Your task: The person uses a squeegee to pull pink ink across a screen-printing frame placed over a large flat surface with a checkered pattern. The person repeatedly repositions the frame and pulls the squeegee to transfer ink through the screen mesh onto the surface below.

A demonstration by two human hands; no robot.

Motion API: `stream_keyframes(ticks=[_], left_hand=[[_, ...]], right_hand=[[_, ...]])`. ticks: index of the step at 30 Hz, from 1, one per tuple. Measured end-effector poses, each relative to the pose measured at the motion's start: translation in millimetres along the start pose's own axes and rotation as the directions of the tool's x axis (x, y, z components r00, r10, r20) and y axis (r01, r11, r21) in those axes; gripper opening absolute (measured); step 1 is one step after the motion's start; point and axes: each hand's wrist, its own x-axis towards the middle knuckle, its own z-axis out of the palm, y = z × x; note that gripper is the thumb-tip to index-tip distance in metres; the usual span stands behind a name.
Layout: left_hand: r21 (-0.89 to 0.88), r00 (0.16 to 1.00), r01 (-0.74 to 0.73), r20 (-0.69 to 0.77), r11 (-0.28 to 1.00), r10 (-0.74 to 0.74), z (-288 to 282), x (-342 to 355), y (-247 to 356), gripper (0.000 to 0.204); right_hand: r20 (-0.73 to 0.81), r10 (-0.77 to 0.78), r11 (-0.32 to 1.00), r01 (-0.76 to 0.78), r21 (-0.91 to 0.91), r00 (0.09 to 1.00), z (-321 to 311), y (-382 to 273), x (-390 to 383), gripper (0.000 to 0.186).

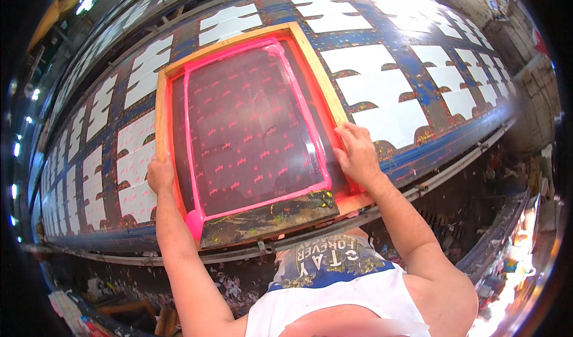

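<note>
A wooden screen-printing frame [322, 77] lies tilted across the table in front of me. Its dark mesh [250, 122] carries small repeated pink markings, and a band of bright pink ink [190, 140] runs round it. My left hand [161, 174] is closed on the frame's left side. On the right side, my right hand [358, 154] grips the wooden rail, fingers over the edge. Across the near end of the screen rests an ink-stained wooden squeegee [268, 219], its left end beside a thick pink blob. Whatever fabric lies under the screen is mostly hidden.
White cut fabric pieces [382, 95] lie in rows on the long blue, paint-spotted table [412, 170]. Left of the frame, several pieces [136, 199] bear small pink prints. A metal rail [459, 164] follows the near edge. Scraps litter the space below.
</note>
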Motion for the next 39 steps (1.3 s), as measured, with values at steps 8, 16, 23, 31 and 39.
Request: stream_keyframes(ticks=[8,16,23,31,39], left_hand=[[-0.059,0.998,0.041,0.045,0.997,-0.038,0.0,3.0,-6.7,0.057],[-0.297,0.995,0.005,0.099,0.955,0.025,5.7,2.2,-25.8,0.045],[-0.435,0.983,0.059,0.182,0.899,0.023,6.9,9.9,-33.1,0.035],[-0.596,0.973,0.051,0.211,0.801,0.096,-8.7,10.3,-4.7,0.025],[-0.573,0.981,0.008,0.164,0.82,0.105,-10.7,-51.9,130.9,0.027]], right_hand=[[0.134,0.288,0.951,-0.3,0.078,0.948,40.0,47.4,46.6,0.08],[0.083,0.375,0.918,-0.382,0.108,0.923,47.9,40.5,58.9,0.064],[0.071,0.264,0.963,-0.267,0.046,0.962,11.5,27.8,74.4,0.051],[0.057,0.224,0.974,-0.225,0.002,0.973,-26.1,52.6,104.4,0.05],[0.043,0.282,0.957,-0.284,0.057,0.958,-77.6,189.3,104.6,0.047]])
